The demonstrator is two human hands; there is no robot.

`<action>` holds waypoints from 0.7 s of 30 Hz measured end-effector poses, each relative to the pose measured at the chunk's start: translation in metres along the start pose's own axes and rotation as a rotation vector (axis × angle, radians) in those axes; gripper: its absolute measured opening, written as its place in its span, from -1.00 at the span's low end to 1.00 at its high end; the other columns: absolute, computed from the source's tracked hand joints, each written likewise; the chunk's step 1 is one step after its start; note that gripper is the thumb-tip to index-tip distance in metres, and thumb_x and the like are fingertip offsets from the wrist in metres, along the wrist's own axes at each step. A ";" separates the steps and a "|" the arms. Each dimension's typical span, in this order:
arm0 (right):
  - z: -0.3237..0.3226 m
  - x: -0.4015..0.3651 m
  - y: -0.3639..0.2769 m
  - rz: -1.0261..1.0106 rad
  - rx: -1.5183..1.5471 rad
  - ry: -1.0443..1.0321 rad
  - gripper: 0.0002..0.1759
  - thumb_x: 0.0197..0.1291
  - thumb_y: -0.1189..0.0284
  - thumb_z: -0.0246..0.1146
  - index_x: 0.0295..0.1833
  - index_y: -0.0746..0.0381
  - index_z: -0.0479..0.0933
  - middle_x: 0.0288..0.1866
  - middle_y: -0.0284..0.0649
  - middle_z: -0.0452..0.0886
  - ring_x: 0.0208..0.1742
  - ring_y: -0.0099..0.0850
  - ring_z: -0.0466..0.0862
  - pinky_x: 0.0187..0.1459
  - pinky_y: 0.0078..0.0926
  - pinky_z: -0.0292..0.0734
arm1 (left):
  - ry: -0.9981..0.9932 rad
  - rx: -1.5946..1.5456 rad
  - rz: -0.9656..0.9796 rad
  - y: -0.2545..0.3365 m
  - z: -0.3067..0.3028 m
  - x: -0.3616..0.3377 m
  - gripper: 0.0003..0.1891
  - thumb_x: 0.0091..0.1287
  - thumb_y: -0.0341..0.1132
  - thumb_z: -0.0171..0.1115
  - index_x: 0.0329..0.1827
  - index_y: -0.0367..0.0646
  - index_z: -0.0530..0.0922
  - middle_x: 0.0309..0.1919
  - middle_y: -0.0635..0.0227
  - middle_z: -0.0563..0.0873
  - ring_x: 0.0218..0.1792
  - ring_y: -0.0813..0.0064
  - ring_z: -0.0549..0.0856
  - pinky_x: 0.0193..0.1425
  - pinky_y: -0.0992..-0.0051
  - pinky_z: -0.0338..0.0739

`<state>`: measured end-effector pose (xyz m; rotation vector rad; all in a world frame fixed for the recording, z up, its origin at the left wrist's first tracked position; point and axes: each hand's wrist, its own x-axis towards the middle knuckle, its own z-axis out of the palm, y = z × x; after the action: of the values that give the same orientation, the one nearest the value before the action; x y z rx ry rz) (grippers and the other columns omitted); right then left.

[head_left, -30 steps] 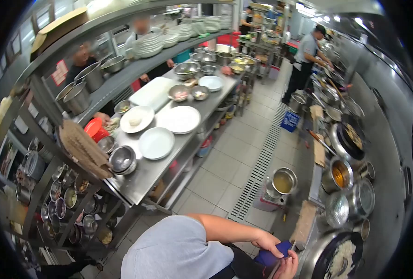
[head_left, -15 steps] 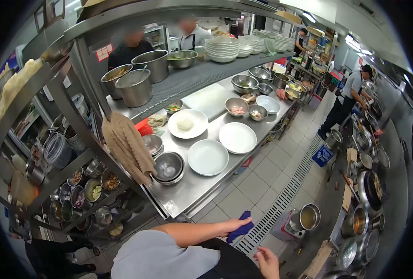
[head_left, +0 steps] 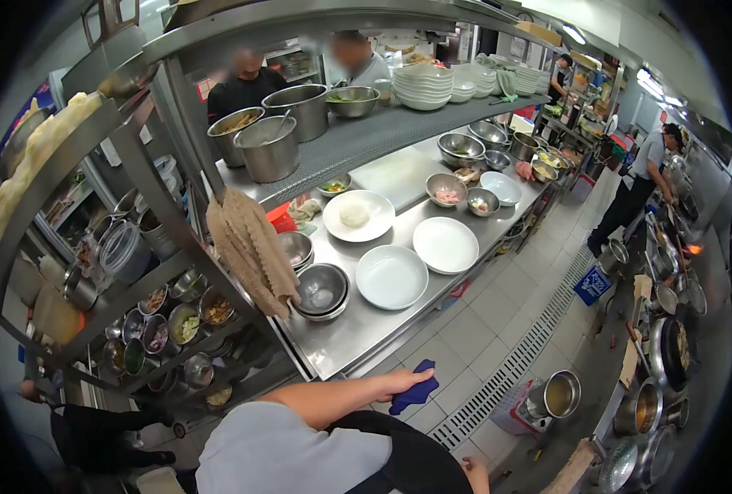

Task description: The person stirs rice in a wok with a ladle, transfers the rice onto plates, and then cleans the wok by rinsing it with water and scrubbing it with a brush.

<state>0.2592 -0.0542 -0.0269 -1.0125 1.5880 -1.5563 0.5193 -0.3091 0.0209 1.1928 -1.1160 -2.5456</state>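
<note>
My left hand (head_left: 402, 381) is wrapped around a dark purple cloth (head_left: 414, 398), which hangs over the floor just off the near end of the steel table (head_left: 317, 339). Low at the bottom edge, my right hand (head_left: 475, 475) is beside the black apron (head_left: 419, 451); most of its fingers are hidden. On the table nearest my left hand are a bare white plate (head_left: 391, 278) and a stack of metal bowls (head_left: 323, 288). Behind them sit another white plate (head_left: 446, 246) and a plate (head_left: 340, 230) with a pale round mound (head_left: 354, 216).
A brown towel (head_left: 247, 247) hangs from the rack post. Stacked white dishes (head_left: 422, 86) and steel pots (head_left: 269, 152) stand on the upper shelf. On the right are a pot (head_left: 559, 393), a wok (head_left: 671, 354) and a person (head_left: 642, 181) near a flame (head_left: 694, 249). Other people stand behind the shelf.
The view has turned slightly left. My left hand, still gripping the cloth, is closer to the table end. My right hand has dropped lower, and a flame now shows at the stove.
</note>
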 end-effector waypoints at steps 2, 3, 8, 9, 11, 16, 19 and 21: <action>-0.007 -0.004 0.013 0.006 -0.017 -0.034 -0.73 0.36 0.30 0.07 -0.05 0.30 0.44 0.08 -0.10 0.49 0.13 -0.22 0.47 0.15 -0.22 0.38 | 0.037 0.125 0.005 0.004 0.006 0.002 -0.39 0.33 0.27 0.05 -0.05 -0.18 0.55 -0.32 0.43 0.59 -0.36 0.63 0.56 -0.31 0.56 0.45; -0.012 -0.006 0.019 0.009 -0.026 -0.049 -0.73 0.36 0.30 0.07 -0.05 0.30 0.44 0.08 -0.10 0.48 0.14 -0.22 0.46 0.15 -0.22 0.37 | 0.048 0.120 0.002 0.003 0.008 0.005 -0.39 0.33 0.27 0.05 -0.05 -0.18 0.55 -0.32 0.43 0.59 -0.36 0.63 0.56 -0.31 0.56 0.45; -0.042 -0.011 0.052 0.002 -0.063 -0.098 -0.71 0.35 0.30 0.07 -0.03 0.31 0.44 0.10 -0.08 0.48 0.16 -0.21 0.45 0.17 -0.21 0.36 | 0.057 0.244 0.079 0.003 0.027 0.002 -0.38 0.33 0.28 0.04 -0.06 -0.20 0.55 -0.34 0.40 0.60 -0.36 0.62 0.57 -0.31 0.55 0.47; -0.047 -0.012 0.060 0.001 -0.065 -0.106 -0.71 0.35 0.29 0.07 -0.03 0.31 0.44 0.10 -0.08 0.47 0.16 -0.20 0.44 0.17 -0.21 0.36 | 0.069 0.285 0.083 0.003 0.032 0.000 -0.38 0.33 0.28 0.04 -0.06 -0.21 0.54 -0.34 0.39 0.61 -0.36 0.62 0.58 -0.30 0.55 0.48; -0.056 -0.018 0.076 0.003 -0.072 -0.123 -0.71 0.35 0.29 0.07 -0.03 0.32 0.44 0.11 -0.07 0.47 0.17 -0.20 0.44 0.18 -0.20 0.35 | 0.088 0.338 0.065 -0.001 0.039 -0.001 -0.36 0.32 0.29 0.05 -0.05 -0.21 0.54 -0.34 0.40 0.61 -0.37 0.63 0.58 -0.30 0.56 0.48; -0.081 -0.033 0.114 0.005 -0.096 -0.170 -0.69 0.35 0.29 0.08 -0.01 0.32 0.44 0.13 -0.06 0.46 0.19 -0.18 0.42 0.20 -0.19 0.34 | 0.139 0.434 0.055 -0.017 0.066 -0.008 -0.36 0.33 0.29 0.03 -0.07 -0.23 0.56 -0.36 0.41 0.61 -0.39 0.63 0.58 -0.29 0.57 0.48; -0.094 -0.043 0.135 0.002 -0.109 -0.191 -0.68 0.34 0.29 0.08 0.00 0.33 0.44 0.14 -0.05 0.46 0.20 -0.17 0.41 0.21 -0.19 0.33 | 0.192 0.550 -0.020 -0.025 0.083 -0.013 -0.39 0.33 0.26 0.04 -0.09 -0.21 0.57 -0.34 0.30 0.65 -0.37 0.49 0.64 -0.27 0.48 0.52; -0.102 -0.052 0.149 0.003 -0.122 -0.198 -0.68 0.34 0.28 0.08 0.00 0.33 0.44 0.14 -0.05 0.45 0.21 -0.16 0.41 0.22 -0.18 0.32 | 0.323 1.252 0.382 -0.019 0.101 -0.025 -0.44 0.33 0.21 0.07 -0.09 -0.18 0.58 -0.27 0.15 0.67 -0.32 0.26 0.68 -0.24 0.34 0.56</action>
<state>0.1835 0.0365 -0.1732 -1.1911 1.5591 -1.3253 0.4689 -0.2283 0.0662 1.2466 -2.5902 -1.1581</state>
